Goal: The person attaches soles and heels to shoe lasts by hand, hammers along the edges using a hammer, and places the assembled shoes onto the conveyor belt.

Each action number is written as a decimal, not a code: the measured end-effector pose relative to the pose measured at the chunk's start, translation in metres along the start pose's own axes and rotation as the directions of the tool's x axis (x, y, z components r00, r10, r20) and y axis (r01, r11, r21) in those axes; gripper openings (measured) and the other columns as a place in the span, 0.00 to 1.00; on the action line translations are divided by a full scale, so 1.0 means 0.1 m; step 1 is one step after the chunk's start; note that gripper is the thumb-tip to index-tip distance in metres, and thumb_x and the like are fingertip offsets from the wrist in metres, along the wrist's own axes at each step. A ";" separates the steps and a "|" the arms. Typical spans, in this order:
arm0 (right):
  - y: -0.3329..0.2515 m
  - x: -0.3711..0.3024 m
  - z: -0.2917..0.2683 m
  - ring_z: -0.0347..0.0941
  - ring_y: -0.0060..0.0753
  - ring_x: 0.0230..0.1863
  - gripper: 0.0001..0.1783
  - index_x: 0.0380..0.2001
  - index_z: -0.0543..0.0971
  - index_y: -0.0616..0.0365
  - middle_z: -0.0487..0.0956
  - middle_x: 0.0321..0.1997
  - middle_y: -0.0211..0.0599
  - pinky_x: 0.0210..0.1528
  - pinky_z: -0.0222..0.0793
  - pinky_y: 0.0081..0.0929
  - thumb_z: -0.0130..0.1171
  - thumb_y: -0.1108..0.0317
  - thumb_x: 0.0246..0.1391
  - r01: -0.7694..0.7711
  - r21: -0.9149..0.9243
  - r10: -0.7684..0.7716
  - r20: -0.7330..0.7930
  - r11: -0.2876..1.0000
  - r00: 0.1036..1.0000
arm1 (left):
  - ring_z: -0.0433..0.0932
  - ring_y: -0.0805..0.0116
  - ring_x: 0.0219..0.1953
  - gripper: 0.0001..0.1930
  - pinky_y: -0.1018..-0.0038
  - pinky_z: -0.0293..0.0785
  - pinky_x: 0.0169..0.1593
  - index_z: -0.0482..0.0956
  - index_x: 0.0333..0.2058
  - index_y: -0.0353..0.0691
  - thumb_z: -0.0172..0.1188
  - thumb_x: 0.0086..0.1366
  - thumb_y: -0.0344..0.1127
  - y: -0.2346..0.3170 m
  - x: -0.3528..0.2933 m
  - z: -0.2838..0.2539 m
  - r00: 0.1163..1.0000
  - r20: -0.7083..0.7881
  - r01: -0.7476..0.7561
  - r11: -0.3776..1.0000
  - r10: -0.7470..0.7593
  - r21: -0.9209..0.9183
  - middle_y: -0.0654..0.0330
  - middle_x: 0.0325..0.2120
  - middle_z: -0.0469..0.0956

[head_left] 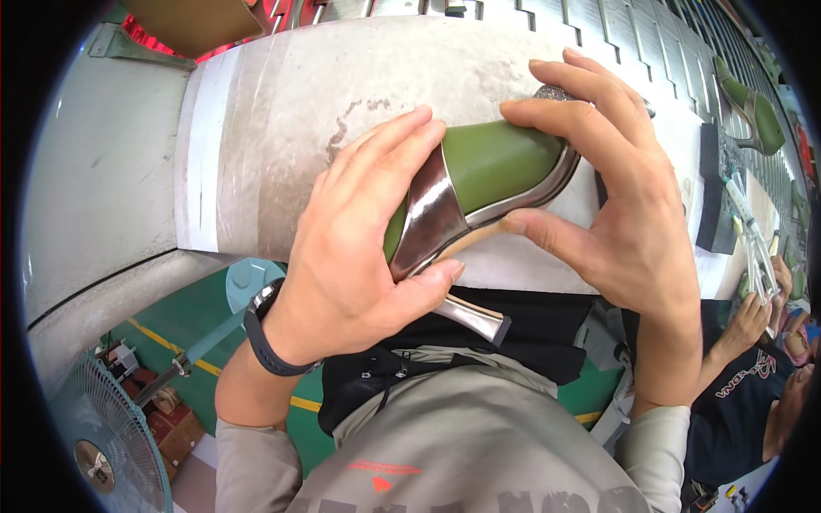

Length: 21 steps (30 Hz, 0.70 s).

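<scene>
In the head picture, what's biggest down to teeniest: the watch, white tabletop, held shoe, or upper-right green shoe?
1. White tabletop
2. Held shoe
3. Watch and upper-right green shoe: about alike; that shoe seems farther away, so I'm unsure.

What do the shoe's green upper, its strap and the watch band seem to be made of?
Green upper: leather or a synthetic, smooth, with a soft sheen.
Strap: probably metallic-coated leather or synthetic, given its glossy, mirror-like highlights.
Watch band: likely rubber or silicone; dark and matt, with no links visible.

Shoe (pixel 505 167) over worktable (pixel 274 128); fan (pixel 94 462) left, co-worker (pixel 735 419) right.
</scene>
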State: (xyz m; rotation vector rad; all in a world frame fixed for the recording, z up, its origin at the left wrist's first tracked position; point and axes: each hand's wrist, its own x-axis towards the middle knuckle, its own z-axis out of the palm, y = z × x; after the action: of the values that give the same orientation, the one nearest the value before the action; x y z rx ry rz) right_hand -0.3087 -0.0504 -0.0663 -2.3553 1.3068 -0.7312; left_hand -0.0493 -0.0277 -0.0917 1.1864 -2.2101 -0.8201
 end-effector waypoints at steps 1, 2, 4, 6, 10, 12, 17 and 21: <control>-0.01 0.03 -0.02 0.64 0.59 0.76 0.39 0.54 0.84 0.54 0.76 0.68 0.44 0.72 0.66 0.50 0.81 0.70 0.31 0.007 -0.036 -0.007 0.026 0.999 1.000 | 0.67 0.44 0.72 0.47 0.58 0.62 0.74 0.67 0.70 0.30 0.73 0.50 0.32 0.00 0.00 0.01 1.000 0.000 -0.002 1.000 0.002 -0.007 0.40 0.71 0.67; -0.02 0.06 -0.02 0.65 0.59 0.74 0.39 0.54 0.84 0.55 0.76 0.67 0.44 0.70 0.67 0.50 0.82 0.69 0.30 0.016 -0.072 -0.013 0.052 0.997 0.999 | 0.68 0.44 0.72 0.47 0.58 0.63 0.74 0.67 0.70 0.30 0.74 0.50 0.32 0.01 0.01 0.02 1.000 -0.003 0.007 1.000 -0.007 0.007 0.41 0.70 0.68; -0.05 0.11 0.02 0.65 0.59 0.73 0.39 0.53 0.84 0.55 0.77 0.66 0.44 0.70 0.68 0.50 0.83 0.68 0.29 0.019 -0.092 -0.012 0.069 0.996 0.998 | 0.68 0.43 0.72 0.47 0.57 0.63 0.73 0.68 0.70 0.30 0.74 0.49 0.32 0.02 0.00 0.02 1.000 -0.012 0.017 1.000 -0.017 0.021 0.41 0.70 0.68; -0.08 0.15 0.03 0.66 0.59 0.72 0.39 0.52 0.84 0.55 0.77 0.66 0.44 0.69 0.68 0.50 0.84 0.67 0.28 0.026 -0.118 -0.016 0.086 0.993 0.996 | 0.69 0.43 0.71 0.48 0.57 0.65 0.72 0.68 0.69 0.30 0.76 0.48 0.33 0.03 -0.01 0.02 0.999 -0.027 0.027 0.999 -0.026 0.042 0.42 0.70 0.69; -0.12 0.19 0.06 0.65 0.60 0.73 0.43 0.53 0.84 0.55 0.77 0.66 0.45 0.69 0.67 0.53 0.86 0.60 0.25 0.043 -0.174 -0.024 0.110 0.984 0.994 | 0.69 0.43 0.70 0.50 0.56 0.66 0.72 0.69 0.69 0.30 0.80 0.47 0.37 0.06 -0.02 0.04 0.999 -0.052 0.014 0.999 -0.012 0.048 0.42 0.70 0.69; -0.15 0.19 0.09 0.65 0.60 0.73 0.45 0.54 0.83 0.55 0.77 0.66 0.45 0.70 0.65 0.56 0.87 0.58 0.25 0.049 -0.197 -0.028 0.105 0.979 0.994 | 0.69 0.43 0.70 0.52 0.55 0.67 0.71 0.68 0.69 0.30 0.82 0.46 0.40 0.06 -0.02 0.07 0.998 -0.069 0.010 0.999 -0.006 0.053 0.42 0.70 0.69; -0.19 0.06 0.19 0.62 0.61 0.75 0.51 0.61 0.81 0.53 0.72 0.72 0.48 0.74 0.55 0.69 0.87 0.53 0.26 0.050 -0.216 -0.064 -0.059 0.975 0.996 | 0.69 0.42 0.70 0.52 0.55 0.66 0.71 0.68 0.70 0.30 0.82 0.47 0.41 0.07 -0.07 0.09 0.994 -0.105 0.031 0.998 -0.024 0.063 0.42 0.69 0.69; 0.15 -0.30 0.23 0.68 0.60 0.71 0.42 0.62 0.79 0.54 0.72 0.69 0.55 0.68 0.69 0.54 0.84 0.58 0.41 -0.011 0.004 0.012 -0.351 1.000 0.936 | 0.66 0.42 0.70 0.52 0.51 0.65 0.69 0.65 0.71 0.32 0.80 0.50 0.43 0.19 -0.20 0.23 0.980 -0.189 0.084 0.992 -0.066 0.093 0.43 0.70 0.66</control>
State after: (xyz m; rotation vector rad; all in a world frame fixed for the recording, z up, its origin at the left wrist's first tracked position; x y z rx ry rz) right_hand -0.3185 -0.0309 -0.1003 -2.2835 1.4539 -1.1929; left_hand -0.0654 0.0042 -0.0968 1.3446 -2.0852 -0.6059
